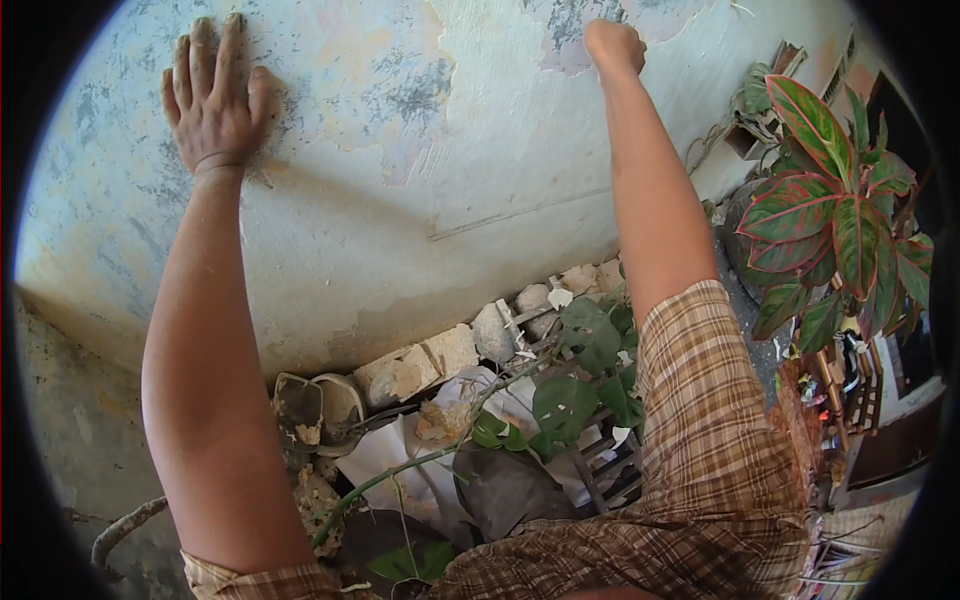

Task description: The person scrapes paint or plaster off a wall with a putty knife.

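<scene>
A wall [520, 170] with flaking pale paint and bluish-grey worn patches rises in front of me. My left hand [215, 110] lies flat against it at the upper left, fingers spread, holding nothing. Higher up and to the right, my right hand [614, 46] is curled closed at the wall, beside a grey patch of bared surface [570, 30]. Whatever the right fingers grip, if anything, is hidden behind the hand. A rough edge of peeling paint [447, 60] runs down the wall between both hands.
Stones and broken blocks [440, 355] line the wall's foot. A green-stemmed plant [575, 400] and pale sheeting [395, 460] lie below my arms. At right stands a potted plant with red-edged leaves [855, 240]. A dry branch [125, 525] is at lower left.
</scene>
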Tool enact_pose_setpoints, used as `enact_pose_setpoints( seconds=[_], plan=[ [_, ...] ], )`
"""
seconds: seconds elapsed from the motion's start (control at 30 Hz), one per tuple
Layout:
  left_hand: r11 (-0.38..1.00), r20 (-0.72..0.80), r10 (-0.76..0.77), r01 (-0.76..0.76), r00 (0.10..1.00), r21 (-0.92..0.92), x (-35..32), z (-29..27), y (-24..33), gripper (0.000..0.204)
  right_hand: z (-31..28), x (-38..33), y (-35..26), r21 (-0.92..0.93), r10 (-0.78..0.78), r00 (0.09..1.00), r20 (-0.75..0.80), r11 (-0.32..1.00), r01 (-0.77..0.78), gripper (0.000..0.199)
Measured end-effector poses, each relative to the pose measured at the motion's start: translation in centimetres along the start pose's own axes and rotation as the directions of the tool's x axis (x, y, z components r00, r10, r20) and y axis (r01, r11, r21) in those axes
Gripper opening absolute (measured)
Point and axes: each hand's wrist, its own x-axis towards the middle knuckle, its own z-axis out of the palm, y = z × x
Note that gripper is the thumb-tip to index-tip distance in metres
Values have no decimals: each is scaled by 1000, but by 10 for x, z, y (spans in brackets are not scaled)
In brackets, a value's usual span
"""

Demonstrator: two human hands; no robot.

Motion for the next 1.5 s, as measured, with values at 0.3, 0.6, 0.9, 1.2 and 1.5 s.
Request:
enact_pose_setpoints(
  seconds=[0.3, 0.6, 0.9, 1.2, 1.5],
  plan=[
    [1000, 37, 8, -9, 999, 30, 5, -19, 16, 58, 26, -137, 33, 216, -696, 718, 11, 703, 678, 54],
    [985, 288, -100, 53, 952, 167, 5, -24, 14, 69, 86, -231, -48, 240, -621, 756, -205, 717, 654, 69],
    [983, 301, -105, 54, 948, 174, 4, -26, 11, 68, 88, -221, -60, 71, -640, 725, -256, 735, 674, 67],
    [1000, 104, -19, 19, 994, 2, -1, -10, 5, 59, 37, -172, -32, 190, -629, 756, 183, 777, 600, 40],
    [1000, 56, -25, 24, 998, 15, 6, -17, 10, 59, -185, -328, 148, 348, -245, 508, 826, 930, -119, 34]
  ],
)
